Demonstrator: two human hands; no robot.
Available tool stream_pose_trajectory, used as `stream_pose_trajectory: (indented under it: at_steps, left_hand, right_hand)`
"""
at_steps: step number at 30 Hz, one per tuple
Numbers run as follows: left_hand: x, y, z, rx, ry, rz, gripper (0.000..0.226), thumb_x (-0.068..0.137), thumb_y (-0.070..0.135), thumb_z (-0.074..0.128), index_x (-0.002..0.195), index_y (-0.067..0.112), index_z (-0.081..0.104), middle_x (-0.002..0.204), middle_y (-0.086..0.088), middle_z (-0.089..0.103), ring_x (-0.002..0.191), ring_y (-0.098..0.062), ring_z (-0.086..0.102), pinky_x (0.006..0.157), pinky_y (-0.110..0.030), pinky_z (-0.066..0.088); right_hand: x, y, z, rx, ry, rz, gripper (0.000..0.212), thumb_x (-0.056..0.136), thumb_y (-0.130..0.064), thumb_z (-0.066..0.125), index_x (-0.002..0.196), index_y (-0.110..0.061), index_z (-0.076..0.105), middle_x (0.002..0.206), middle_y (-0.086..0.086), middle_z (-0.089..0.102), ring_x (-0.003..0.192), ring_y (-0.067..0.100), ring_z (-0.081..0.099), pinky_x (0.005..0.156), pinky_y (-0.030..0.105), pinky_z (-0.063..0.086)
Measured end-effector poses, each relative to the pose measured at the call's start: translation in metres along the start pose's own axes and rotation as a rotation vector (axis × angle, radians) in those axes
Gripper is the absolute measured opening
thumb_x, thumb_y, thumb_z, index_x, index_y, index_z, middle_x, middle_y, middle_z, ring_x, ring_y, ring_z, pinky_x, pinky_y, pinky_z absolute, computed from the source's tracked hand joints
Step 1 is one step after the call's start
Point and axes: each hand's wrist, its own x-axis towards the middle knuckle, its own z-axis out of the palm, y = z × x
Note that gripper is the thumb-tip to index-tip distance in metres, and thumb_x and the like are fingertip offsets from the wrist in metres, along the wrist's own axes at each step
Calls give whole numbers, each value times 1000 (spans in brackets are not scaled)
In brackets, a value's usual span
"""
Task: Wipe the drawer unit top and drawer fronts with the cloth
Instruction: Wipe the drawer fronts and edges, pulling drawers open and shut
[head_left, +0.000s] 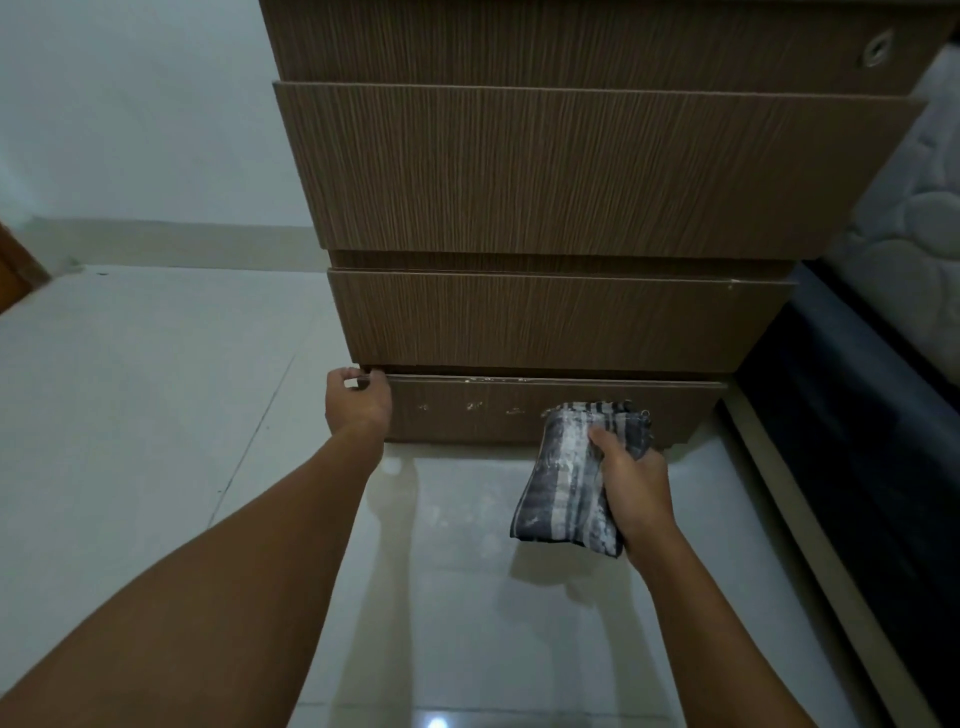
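A brown wood-grain drawer unit (571, 171) stands in front of me, its drawers stepped out one below the other. The bottom drawer front (467, 410) carries pale smudges along its top edge and face. My left hand (357, 400) grips the top left corner of that bottom drawer front. My right hand (631, 480) holds a folded grey and white striped cloth (566, 483), whose upper end rests against the right part of the bottom drawer front. The unit's top is out of view.
Glossy pale floor tiles (156, 415) spread to the left and below me. A white wall (130, 104) with a pale skirting lies behind. A dark bed frame (852, 441) with a quilted mattress (914, 244) stands close on the right of the unit.
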Motion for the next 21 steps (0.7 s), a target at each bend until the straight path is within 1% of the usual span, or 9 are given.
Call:
stream_pose_trajectory:
  at_steps: [2, 4, 7, 10, 13, 15, 17, 19, 21]
  left_hand:
    - [-4, -2, 0, -13, 7, -4, 12, 95, 24, 56, 104, 19, 50, 105, -6, 54, 92, -24, 52, 73, -31, 44]
    - [-8, -4, -2, -20, 17, -6, 13, 95, 23, 57, 104, 20, 49, 105, -6, 54, 92, -24, 53, 73, -30, 44]
    - [-14, -8, -7, -43, 17, -8, 13, 94, 22, 58, 103, 20, 49, 105, -7, 55, 91, -25, 55, 74, -30, 46]
    - [-24, -11, -13, -56, 19, 7, 14, 94, 21, 59, 103, 19, 48, 104, -7, 55, 90, -23, 54, 73, -28, 43]
    - [-35, -14, -20, -66, 37, 14, 15, 94, 20, 58, 104, 18, 47, 103, -6, 53, 89, -23, 52, 73, -26, 40]
    - [-41, -16, -23, -63, 47, 19, 15, 94, 20, 58, 103, 17, 46, 103, -5, 53, 88, -22, 51, 73, -26, 39]
    - [-44, -19, -25, -60, 53, 30, 15, 93, 20, 57, 103, 17, 46, 102, -6, 53, 87, -21, 50, 73, -27, 38]
    - [-44, -21, -27, -59, 48, 36, 14, 93, 19, 56, 103, 17, 46, 103, -6, 53, 88, -21, 50, 75, -29, 38]
    - [-43, -21, -28, -60, 38, 31, 14, 94, 19, 56, 104, 17, 46, 105, -5, 53, 91, -21, 50, 77, -29, 39]
  right_hand:
    - [0, 5, -5, -2, 38, -16, 12, 91, -27, 63, 98, -17, 64, 94, 5, 69, 85, 22, 66, 80, 34, 52]
    - [-1, 10, -10, -11, 93, -46, 20, 93, -27, 61, 106, -12, 64, 93, 4, 68, 83, 17, 64, 68, 26, 48]
    - [-2, 15, -20, -18, 233, -132, 26, 96, -32, 57, 112, -12, 61, 96, 2, 67, 80, 9, 63, 60, 20, 44]
    - [0, 15, -35, -102, 442, -237, 30, 94, -34, 58, 115, -14, 60, 106, 6, 67, 92, 18, 65, 75, 27, 49]
    - [2, 7, -52, -228, 616, -380, 31, 91, -25, 62, 120, -15, 57, 115, 8, 66, 104, 24, 63, 86, 35, 50]
    - [5, -2, -64, -347, 671, -481, 34, 87, -15, 64, 120, -13, 56, 117, 10, 64, 106, 26, 61, 86, 36, 49]
    - [12, -10, -74, -520, 712, -538, 43, 81, -1, 63, 122, -9, 54, 120, 12, 60, 109, 29, 58, 83, 36, 45]
    - [21, -15, -83, -703, 717, -575, 50, 77, 3, 62, 124, -11, 54, 124, 11, 56, 111, 29, 53, 81, 38, 44]
    - [31, -20, -89, -867, 670, -575, 54, 76, 2, 63, 127, -15, 53, 127, 7, 54, 113, 27, 50, 78, 40, 46]
